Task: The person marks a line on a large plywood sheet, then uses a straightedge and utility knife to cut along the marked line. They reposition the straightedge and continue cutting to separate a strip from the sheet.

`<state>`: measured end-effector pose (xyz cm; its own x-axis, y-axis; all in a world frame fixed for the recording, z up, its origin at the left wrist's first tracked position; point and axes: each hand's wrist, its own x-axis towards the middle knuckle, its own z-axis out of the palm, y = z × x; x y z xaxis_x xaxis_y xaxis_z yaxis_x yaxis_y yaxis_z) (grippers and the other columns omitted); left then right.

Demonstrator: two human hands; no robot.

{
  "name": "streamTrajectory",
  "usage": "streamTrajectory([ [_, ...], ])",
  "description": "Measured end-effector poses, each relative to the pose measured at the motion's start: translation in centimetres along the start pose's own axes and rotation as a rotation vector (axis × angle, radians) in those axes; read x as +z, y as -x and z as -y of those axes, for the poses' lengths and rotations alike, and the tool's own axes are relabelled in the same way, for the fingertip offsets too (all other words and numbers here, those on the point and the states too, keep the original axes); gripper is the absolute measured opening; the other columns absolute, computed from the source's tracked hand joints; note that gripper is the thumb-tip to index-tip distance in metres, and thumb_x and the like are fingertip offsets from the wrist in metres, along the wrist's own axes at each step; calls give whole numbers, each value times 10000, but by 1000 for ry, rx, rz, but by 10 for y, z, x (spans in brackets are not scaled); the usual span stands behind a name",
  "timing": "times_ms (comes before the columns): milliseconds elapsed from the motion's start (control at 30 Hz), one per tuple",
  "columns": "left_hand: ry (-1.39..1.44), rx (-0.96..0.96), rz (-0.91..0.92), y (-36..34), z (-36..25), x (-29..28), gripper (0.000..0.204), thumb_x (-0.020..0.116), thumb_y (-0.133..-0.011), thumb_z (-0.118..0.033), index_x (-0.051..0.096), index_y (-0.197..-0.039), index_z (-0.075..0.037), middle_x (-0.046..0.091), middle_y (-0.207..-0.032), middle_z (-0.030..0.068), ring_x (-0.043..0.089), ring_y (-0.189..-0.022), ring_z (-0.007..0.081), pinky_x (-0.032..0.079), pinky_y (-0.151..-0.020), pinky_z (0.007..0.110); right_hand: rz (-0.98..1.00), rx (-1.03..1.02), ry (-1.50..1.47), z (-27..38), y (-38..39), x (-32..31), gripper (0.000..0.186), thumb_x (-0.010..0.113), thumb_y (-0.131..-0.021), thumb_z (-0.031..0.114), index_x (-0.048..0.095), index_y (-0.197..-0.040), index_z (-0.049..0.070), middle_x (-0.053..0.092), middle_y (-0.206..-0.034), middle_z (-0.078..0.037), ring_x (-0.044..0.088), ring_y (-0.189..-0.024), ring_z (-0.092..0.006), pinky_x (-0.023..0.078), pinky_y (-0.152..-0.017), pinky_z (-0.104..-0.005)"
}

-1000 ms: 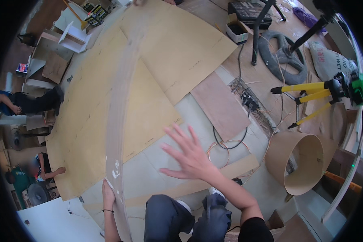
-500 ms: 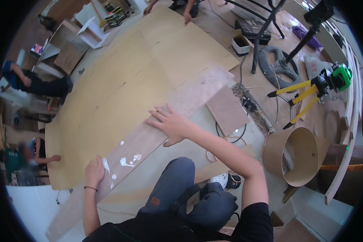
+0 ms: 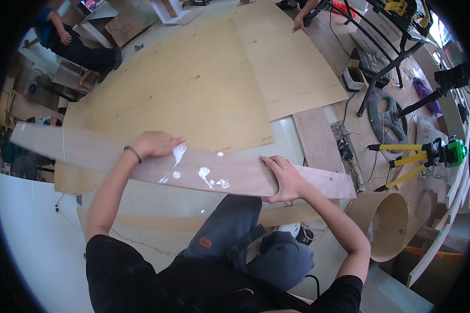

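A long, thin wooden plank (image 3: 240,169) with white paint-like splotches lies across the view above my knees, held by both hands. My left hand (image 3: 154,144) is closed over its far edge, left of the splotches. My right hand (image 3: 287,177) grips it right of the middle, thumb at the near edge and fingers over the far one. Beyond the plank, a large yellowish sheet (image 3: 167,99) lies spread on the floor, with another sheet (image 3: 292,57) beside it on the right. The plank's left part hides some of the large sheet.
A person (image 3: 83,49) is at the far left, and another person's hand (image 3: 298,24) touches the right sheet's far edge. On the right are a laser level (image 3: 454,152) on yellow legs, a round wooden tub (image 3: 373,221), a black-legged stand (image 3: 373,99) and a flat board (image 3: 318,138).
The plank has come up off the sheet's near edge and swung from a diagonal to nearly crosswise. My right hand has changed from lying flat to gripping it. The view has shifted.
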<state>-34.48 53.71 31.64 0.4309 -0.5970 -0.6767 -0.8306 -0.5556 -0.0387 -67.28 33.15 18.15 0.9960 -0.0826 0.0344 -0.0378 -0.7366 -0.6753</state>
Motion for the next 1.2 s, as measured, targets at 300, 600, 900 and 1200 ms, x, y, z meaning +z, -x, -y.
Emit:
streamTrajectory([
  [300, -137, 262, 119, -95, -59, -70, 699, 374, -955, -629, 681, -1143, -30, 649, -1210, 190, 597, -1115, 352, 442, -966, 419, -337, 210, -13, -9, 46, 26, 999, 836, -508, 369, 466, -1421, 204, 455, -1318, -217, 442, -1237, -373, 319, -1049, -503],
  [600, -6, 648, -886, -124, -120, -67, 352, 557, -941, -325, 604, -1163, -56, 581, -1161, 170, 546, -1091, 332, 440, -925, 416, -492, 499, -136, -34, 61, 50, 918, 838, -530, 370, 534, -1385, 231, 444, -1342, -262, 438, -1256, -403, 327, -1044, -503],
  [900, 896, 367, -847, -96, -151, 108, 438, 601, -932, -294, 474, -1238, -8, 556, -1179, 176, 534, -1137, 321, 429, -953, 425, -638, 698, -38, -90, 54, 54, 853, 836, -577, 383, 549, -1371, 258, 465, -1324, -229, 459, -1237, -390, 348, -1041, -503],
  [1200, 1978, 116, -212, -277, -280, 125, 891, 571, -868, -668, 307, -1410, -12, 455, -1367, 241, 564, -1123, 301, 474, -904, 442, -692, 875, -22, -113, 19, 69, 832, 832, -584, 435, 553, -1339, 225, 497, -1281, -250, 465, -1232, -392, 342, -1036, -511],
])
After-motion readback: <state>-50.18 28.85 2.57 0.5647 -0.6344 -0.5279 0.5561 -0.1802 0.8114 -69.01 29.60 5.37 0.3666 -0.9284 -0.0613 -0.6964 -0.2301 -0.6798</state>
